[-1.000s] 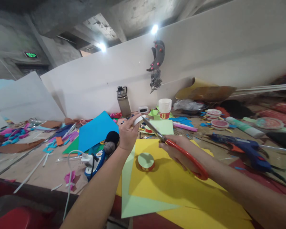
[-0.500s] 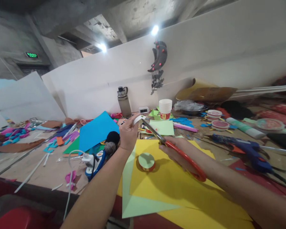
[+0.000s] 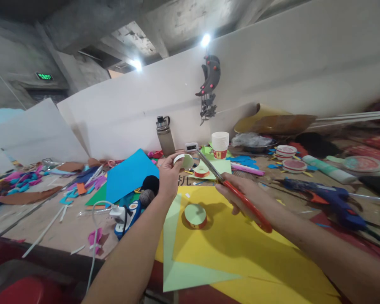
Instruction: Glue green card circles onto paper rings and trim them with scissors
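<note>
My left hand (image 3: 170, 176) pinches a small pale piece (image 3: 185, 160) with a curved white rim. My right hand (image 3: 237, 192) grips red-handled scissors (image 3: 245, 202), their blades together and pointing up and left, apart from the piece. Below the hands, a short red ring with a round pale green top (image 3: 195, 215) sits on yellow paper (image 3: 221, 257). Light green paper (image 3: 174, 272) shows under the yellow sheet. A small white scrap (image 3: 187, 195) lies near the yellow sheet's back edge. Another red-and-white ring (image 3: 201, 171) rests on green paper behind the hands.
At the back stand a grey bottle (image 3: 166, 137) and stacked paper cups (image 3: 220, 145). Blue paper (image 3: 131, 173), a dark yarn ball (image 3: 151, 183) and a power strip (image 3: 128, 217) with a white cable are left. A blue glue gun (image 3: 332, 198) lies right.
The scissors have moved back from the piece in my left hand, and their blades have closed. The held piece is turned to show more of its pale face. A white scrap now lies below it.
</note>
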{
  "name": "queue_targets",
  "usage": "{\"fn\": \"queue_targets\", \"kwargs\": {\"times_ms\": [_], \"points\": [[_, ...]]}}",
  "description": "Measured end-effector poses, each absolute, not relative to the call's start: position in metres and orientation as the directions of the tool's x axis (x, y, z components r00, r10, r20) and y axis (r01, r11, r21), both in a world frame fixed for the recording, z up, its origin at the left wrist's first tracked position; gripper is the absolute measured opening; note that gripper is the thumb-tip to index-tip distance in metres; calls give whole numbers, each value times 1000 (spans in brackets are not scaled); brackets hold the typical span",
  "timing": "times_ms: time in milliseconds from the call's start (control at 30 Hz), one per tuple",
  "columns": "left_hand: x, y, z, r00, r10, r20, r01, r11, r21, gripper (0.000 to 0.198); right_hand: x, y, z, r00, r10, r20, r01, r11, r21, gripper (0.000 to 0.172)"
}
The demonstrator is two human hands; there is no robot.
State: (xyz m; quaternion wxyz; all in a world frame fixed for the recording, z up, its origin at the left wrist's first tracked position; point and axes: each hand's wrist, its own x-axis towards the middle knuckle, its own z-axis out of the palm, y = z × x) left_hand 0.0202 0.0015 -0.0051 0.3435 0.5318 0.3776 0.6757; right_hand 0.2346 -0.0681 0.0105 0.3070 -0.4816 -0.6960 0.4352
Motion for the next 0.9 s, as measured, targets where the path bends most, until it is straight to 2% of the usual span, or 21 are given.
{"fn": "queue_targets", "kwargs": {"times_ms": [133, 267, 333, 400, 467, 567, 633, 700, 800, 900], "points": [[20, 4, -7, -196, 816, 544, -29, -559, 829, 26, 230, -75, 12, -417, 909, 16, 320, 163, -933, 30], [20, 4, -7, -187, 818, 544, -69, -564, 823, 28, 229, -81, 13, -484, 873, 53, 288, 216, -933, 37], [21, 4, -7, -194, 840, 507, -98, -531, 841, 29, 230, -79, 12, -478, 877, 46, 317, 222, -922, 38], [21, 3, -7, -210, 874, 437, -140, -470, 872, 29, 232, -74, 8, -420, 907, 14, 415, 206, -886, 35], [20, 3, -6, -260, 897, 358, -170, -407, 897, 29, 235, -66, 2, -341, 940, 22, 567, 224, -793, 29], [17, 3, -3, -371, 891, 260, -203, -352, 914, 27, 242, -53, -11, -294, 949, 111, 790, 307, -531, 27], [15, 3, 0, -400, 892, 212, -235, -324, 917, 26, 245, -48, -19, -291, 951, 100, 878, 307, -367, 30], [14, 2, 3, -399, 899, 183, -253, -299, 920, 25, 247, -46, -25, -294, 953, 76, 917, 303, -260, 32], [15, 3, 3, -348, 929, 123, -248, -217, 944, 18, 248, -48, -29, -319, 945, 76, 925, 327, -195, 34], [16, 4, -1, -211, 977, 34, -214, -81, 973, 16, 247, -47, -29, -322, 944, 75, 921, 330, -206, 34]]}}
